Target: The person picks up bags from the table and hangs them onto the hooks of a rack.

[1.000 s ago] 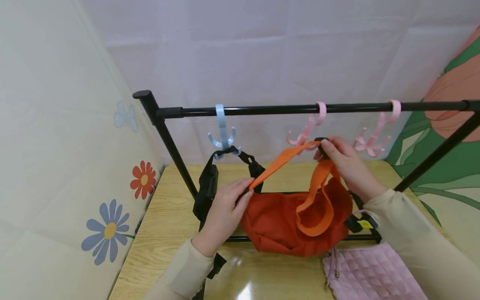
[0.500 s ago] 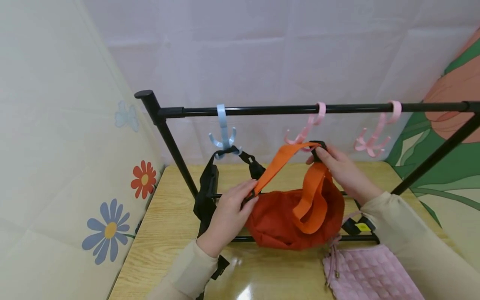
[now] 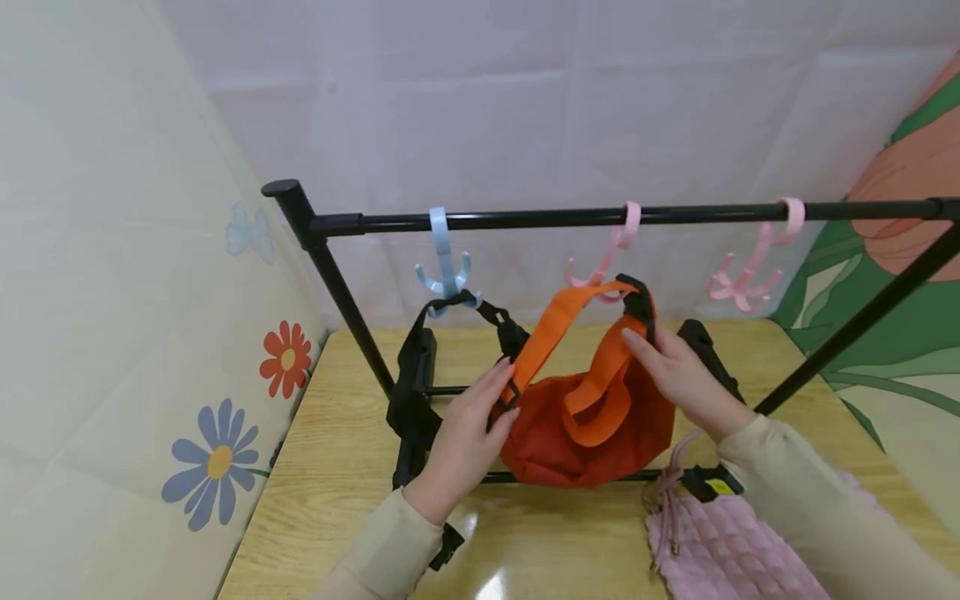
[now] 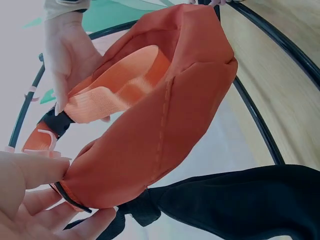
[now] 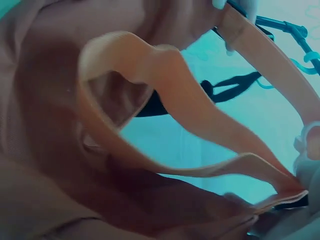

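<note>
A red-orange waist bag hangs between my hands below the rack's bar. My left hand pinches its left end by the strap buckle, thumb and fingers on either side in the left wrist view. My right hand holds the bag's right end and strap, just below a black buckle. The orange strap arches up to the middle pink hook; in the left wrist view the hook's prongs lie against it. Whether the strap rests on a prong I cannot tell. A spare strap loop dangles over the bag.
On the bar hang a blue hook, bearing a black bag, and another pink hook at the right. A pink quilted bag lies on the table near my right forearm. Printed cloth walls flank the table.
The waist bag has shifted left and its ends have drawn closer together. My right hand has moved down below the black buckle. The middle pink hook has slid slightly left.
</note>
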Motion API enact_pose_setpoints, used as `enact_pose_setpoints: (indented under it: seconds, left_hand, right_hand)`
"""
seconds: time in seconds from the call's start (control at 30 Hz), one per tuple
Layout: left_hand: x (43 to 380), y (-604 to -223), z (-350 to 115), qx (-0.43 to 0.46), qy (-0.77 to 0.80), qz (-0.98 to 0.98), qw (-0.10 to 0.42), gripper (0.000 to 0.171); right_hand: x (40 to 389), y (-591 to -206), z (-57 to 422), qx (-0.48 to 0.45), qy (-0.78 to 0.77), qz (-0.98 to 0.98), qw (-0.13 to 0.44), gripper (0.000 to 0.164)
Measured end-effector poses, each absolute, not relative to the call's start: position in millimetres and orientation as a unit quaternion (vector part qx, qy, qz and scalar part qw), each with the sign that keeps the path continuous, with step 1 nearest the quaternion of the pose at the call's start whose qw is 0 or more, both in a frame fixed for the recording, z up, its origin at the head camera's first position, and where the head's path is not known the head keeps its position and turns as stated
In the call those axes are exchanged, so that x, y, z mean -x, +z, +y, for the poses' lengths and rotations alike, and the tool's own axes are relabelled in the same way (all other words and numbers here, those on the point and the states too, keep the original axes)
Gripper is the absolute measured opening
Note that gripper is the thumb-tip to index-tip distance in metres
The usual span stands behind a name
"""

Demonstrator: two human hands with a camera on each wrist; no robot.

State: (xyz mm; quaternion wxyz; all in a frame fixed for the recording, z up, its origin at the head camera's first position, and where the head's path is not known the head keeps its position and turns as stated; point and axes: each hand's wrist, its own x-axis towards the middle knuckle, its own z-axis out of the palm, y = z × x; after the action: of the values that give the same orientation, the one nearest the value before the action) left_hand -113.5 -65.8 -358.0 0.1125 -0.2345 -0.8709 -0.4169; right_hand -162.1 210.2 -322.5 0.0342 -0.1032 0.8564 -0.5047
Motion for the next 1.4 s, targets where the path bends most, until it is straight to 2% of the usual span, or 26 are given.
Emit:
enact_pose_setpoints:
  seconds: [0.1,0.27,0.53,0.87,1.4]
  left_hand:
    - [113.0,-360.3,-66.1,0.23,-0.418,-0.872,0.106,0.055]
    - [111.9,-364.0,-67.6,0.218,-0.416,-0.878,0.089,0.055]
    - [108.9,-374.2,-68.4,0.196,-0.426,-0.881,0.065,0.058]
    - [101.7,-391.0,-69.5,0.171,-0.453,-0.874,0.041,0.064]
    - [92.3,-404.7,-77.4,0.135,-0.467,-0.874,0.014,0.058]
  right_hand:
    - [159.5,-329.1,208.7,0.109,-0.502,0.857,0.03,0.047]
    - [154.9,-337.7,209.7,0.116,-0.492,0.862,0.025,0.044]
    - [149.1,-350.3,214.2,0.115,-0.477,0.871,0.026,0.056]
    - [144.8,-368.8,222.9,0.056,-0.442,0.894,0.052,0.073]
    - [133.6,-387.1,233.3,0.036,-0.445,0.893,0.055,0.071]
